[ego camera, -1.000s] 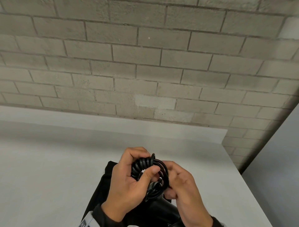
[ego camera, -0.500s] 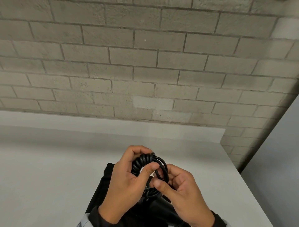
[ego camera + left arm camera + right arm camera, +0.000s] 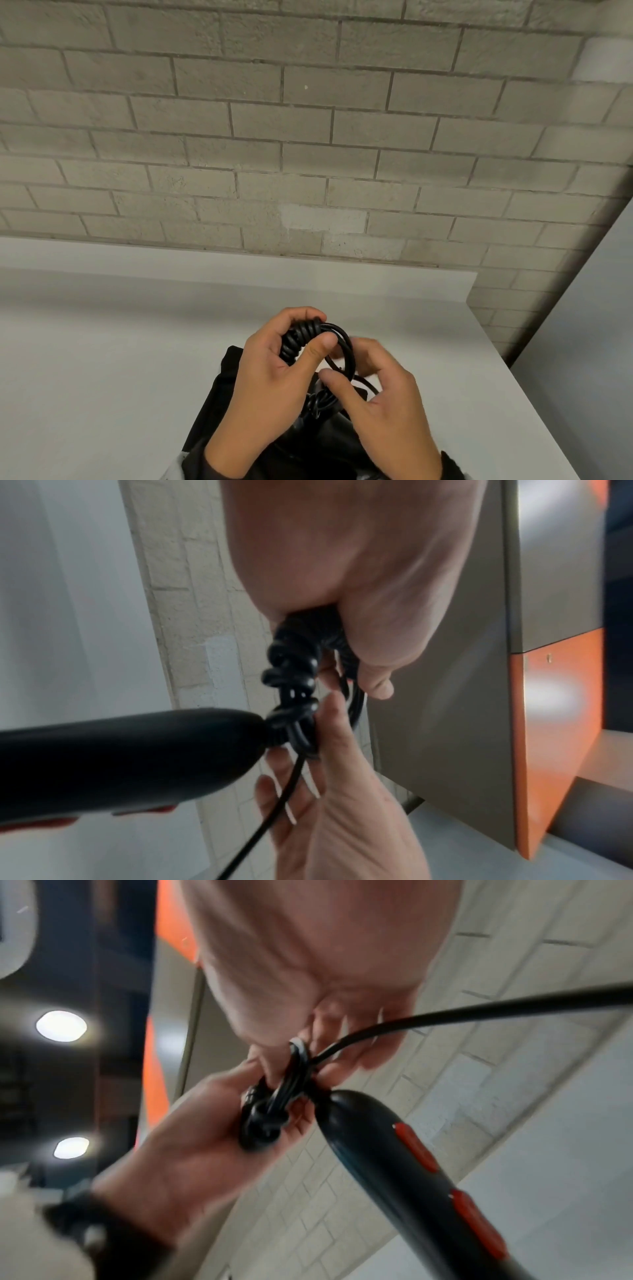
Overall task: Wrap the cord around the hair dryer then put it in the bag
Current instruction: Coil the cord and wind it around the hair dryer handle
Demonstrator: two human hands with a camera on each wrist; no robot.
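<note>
My left hand grips a tight bundle of coiled black cord above the table, thumb pressed on its front. Beside it, my right hand pinches the thinner cord loops, its fingers blurred. The left wrist view shows the knotted coil sitting at the end of the black hair dryer handle, which hangs below the hands. The dryer has red buttons, and a loose strand runs off past my right palm. A black bag lies under the hands, mostly hidden.
The grey table runs up to a pale brick wall. Its right edge drops off close to my right hand. A grey and orange cabinet stands on the right.
My right hand has come from behind the coil to its front and shifted right, thumb now on the loops. A strand now trails out to the right. The left hand keeps its grip.
</note>
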